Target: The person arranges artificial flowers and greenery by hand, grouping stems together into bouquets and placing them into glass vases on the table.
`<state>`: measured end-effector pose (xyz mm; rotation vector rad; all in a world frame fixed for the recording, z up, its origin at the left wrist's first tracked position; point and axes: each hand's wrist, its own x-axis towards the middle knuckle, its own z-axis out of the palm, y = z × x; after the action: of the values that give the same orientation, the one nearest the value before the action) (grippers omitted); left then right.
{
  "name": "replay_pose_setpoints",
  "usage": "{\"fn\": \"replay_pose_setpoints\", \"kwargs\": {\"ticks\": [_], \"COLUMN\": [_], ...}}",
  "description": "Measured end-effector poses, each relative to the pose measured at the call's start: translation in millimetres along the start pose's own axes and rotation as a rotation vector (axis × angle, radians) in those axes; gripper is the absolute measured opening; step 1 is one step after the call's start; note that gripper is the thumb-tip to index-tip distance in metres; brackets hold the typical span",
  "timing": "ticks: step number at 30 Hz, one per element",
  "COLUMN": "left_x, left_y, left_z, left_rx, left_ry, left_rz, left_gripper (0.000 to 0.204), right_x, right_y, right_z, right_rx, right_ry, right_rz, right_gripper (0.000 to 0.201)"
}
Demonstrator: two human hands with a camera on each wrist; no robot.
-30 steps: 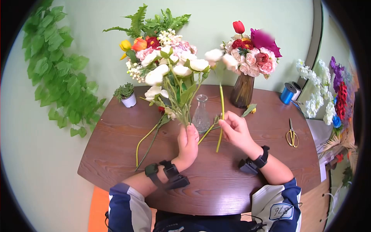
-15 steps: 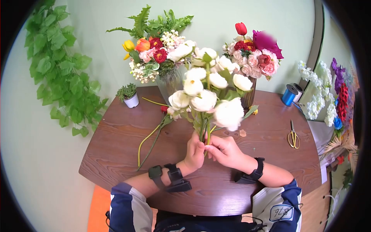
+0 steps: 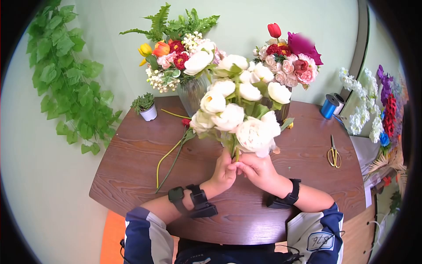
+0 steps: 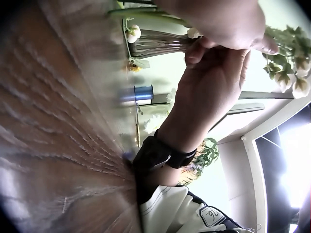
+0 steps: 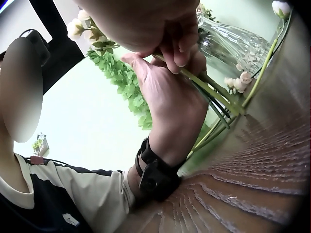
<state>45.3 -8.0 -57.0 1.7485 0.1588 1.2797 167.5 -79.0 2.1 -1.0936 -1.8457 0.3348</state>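
Observation:
A bunch of white flowers [image 3: 228,116] stands upright above the table's middle in the head view. Just below the blooms, the left hand [image 3: 223,172] grips its stems. Close against it, the right hand [image 3: 259,170] pinches a stem at the same height. The right wrist view shows the cut green stems [image 5: 214,92] reaching down past the fingers towards the table. In the left wrist view the right hand [image 4: 209,92] has its fingers curled in at the stems, partly covered by the left hand [image 4: 218,19].
Two filled vases, the left one [image 3: 192,97] of ribbed glass, stand at the back. A potted succulent [image 3: 143,105] and loose stems [image 3: 165,160] are on the left. Gold scissors [image 3: 334,154] and a blue spool [image 3: 329,107] are on the right. Green vines [image 3: 66,79] hang on the wall.
The right hand has brought its single white-flowered stem leftward into the bunch beside the left hand. The bunch has moved right and lower; over the last half second it has tilted slightly.

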Motion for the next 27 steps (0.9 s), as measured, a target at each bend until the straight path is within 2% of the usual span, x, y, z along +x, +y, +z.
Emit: {"fn": "replay_pose_setpoints", "kwargs": {"ticks": [6, 10, 12, 13, 15, 19, 23, 27], "left_x": [-7.0, 1.1, -5.6, -4.8, -1.2, -1.1, 0.2, 4.9], "left_y": [-15.6, -0.6, -8.9, -7.2, -2.5, -0.4, 1.3, 7.8], "left_z": [-4.5, -4.4, -3.8, -5.2, -9.4, -5.2, -5.0, 0.7], "left_rx": [-0.056, -0.085, -0.186, -0.185, -0.138, -0.160, 0.198, 0.203], "left_ry": [-0.071, -0.056, -0.007, -0.009, -0.162, -0.122, 0.050, 0.076], "left_rz": [-0.106, -0.140, -0.225, -0.227, -0.166, -0.208, -0.065, 0.011], "left_gripper": [0.071, 0.071, 0.077, 0.077, 0.075, 0.073, 0.035, 0.033], "right_x": [-1.5, -1.3, 1.5, 0.4, -0.9, 0.1, -0.9, 0.5], "right_y": [3.6, 11.7, 9.7, 7.3, 2.9, 3.5, 7.6, 14.2], "right_z": [0.8, 3.7, -0.6, -1.0, -1.1, -2.2, -3.6, -4.7], "right_rx": [-0.040, -0.037, -0.204, -0.203, -0.175, -0.180, -0.227, -0.216], "right_ry": [0.052, 0.075, 0.108, 0.110, 0.147, 0.147, 0.105, 0.090], "right_rz": [-0.107, -0.118, -0.258, -0.258, -0.193, -0.217, -0.226, -0.288], "right_gripper": [0.009, 0.009, 0.011, 0.011, 0.013, 0.016, 0.015, 0.013]}}
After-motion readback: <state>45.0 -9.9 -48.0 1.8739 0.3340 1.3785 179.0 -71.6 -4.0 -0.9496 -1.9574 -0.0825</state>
